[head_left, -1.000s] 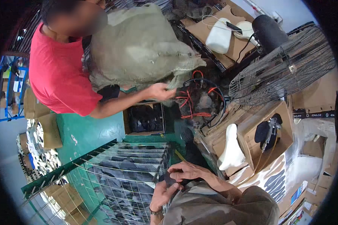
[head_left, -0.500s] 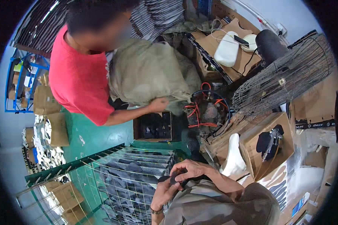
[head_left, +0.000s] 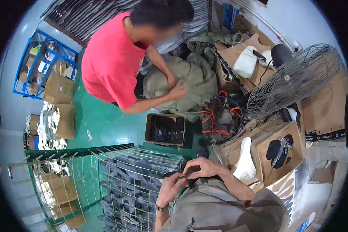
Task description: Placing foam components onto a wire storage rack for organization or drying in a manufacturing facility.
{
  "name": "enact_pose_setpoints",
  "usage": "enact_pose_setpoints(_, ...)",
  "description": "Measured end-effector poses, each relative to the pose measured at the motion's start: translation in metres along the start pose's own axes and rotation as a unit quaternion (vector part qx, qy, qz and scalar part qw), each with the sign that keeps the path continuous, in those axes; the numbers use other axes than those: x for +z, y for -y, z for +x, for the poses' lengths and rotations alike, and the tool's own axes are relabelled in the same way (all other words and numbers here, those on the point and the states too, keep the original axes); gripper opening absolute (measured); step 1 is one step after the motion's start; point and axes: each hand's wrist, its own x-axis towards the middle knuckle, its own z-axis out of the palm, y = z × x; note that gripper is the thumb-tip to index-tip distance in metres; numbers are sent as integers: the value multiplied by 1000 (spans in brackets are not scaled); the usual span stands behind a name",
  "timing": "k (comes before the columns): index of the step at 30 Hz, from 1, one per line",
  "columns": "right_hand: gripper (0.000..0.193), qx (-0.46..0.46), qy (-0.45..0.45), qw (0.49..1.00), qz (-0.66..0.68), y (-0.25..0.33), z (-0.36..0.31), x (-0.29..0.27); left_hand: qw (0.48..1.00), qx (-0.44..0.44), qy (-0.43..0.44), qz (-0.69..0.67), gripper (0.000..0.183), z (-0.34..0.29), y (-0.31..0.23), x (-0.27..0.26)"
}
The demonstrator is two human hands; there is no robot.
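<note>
My left hand [head_left: 171, 188], with a watch on its wrist, and my right hand [head_left: 202, 168] meet close in front of my body. The fingers of both pinch a small dark piece [head_left: 191, 181], mostly covered by them, so its kind cannot be made out. To the left of my hands stands a wire rack [head_left: 116, 170] with rows of dark grey flat pieces [head_left: 137, 189]. At the right, a white saddle-shaped piece [head_left: 244, 162] leans by an open cardboard box [head_left: 261, 149] with a black part [head_left: 278, 151] on it.
Across from me a person in a red shirt [head_left: 108, 65] bends over a large olive sack [head_left: 199, 77], both hands on its gathered cloth. A carton of black pieces [head_left: 166, 129] sits on the green floor [head_left: 98, 123]. A wire-caged fan [head_left: 294, 83] stands right, beside orange hoses [head_left: 215, 131].
My view has shifted, so the scene sits further right. The person in red has leaned in and brought both hands together on the sack, which has slumped lower. My fingers have shifted on the dark piece.
</note>
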Motion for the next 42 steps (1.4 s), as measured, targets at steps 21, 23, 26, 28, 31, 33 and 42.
enact_pose_setpoints(21,12,-11,-180,957,227,71,-1,120,986,157,-58,19,28,-145,75,-46)
enact_pose_setpoints(23,12,17,-195,934,301,68,3,132,985,125,-58,-108,31,-160,106,-53)
enact_pose_setpoints(26,10,45,-201,917,342,53,4,150,884,248,-78,-389,48,-159,127,-29)
enact_pose_setpoints(28,10,71,-196,902,378,46,7,165,848,270,-68,-451,57,-160,127,-17)
enact_pose_setpoints(31,9,74,-216,871,434,27,8,179,732,268,29,-626,73,-160,152,-4)
enact_pose_setpoints(33,9,75,-236,851,463,15,7,184,651,320,85,-683,72,-161,152,7)
enact_pose_setpoints(42,16,141,-270,769,562,-14,3,194,669,203,-14,-715,67,-177,155,8)
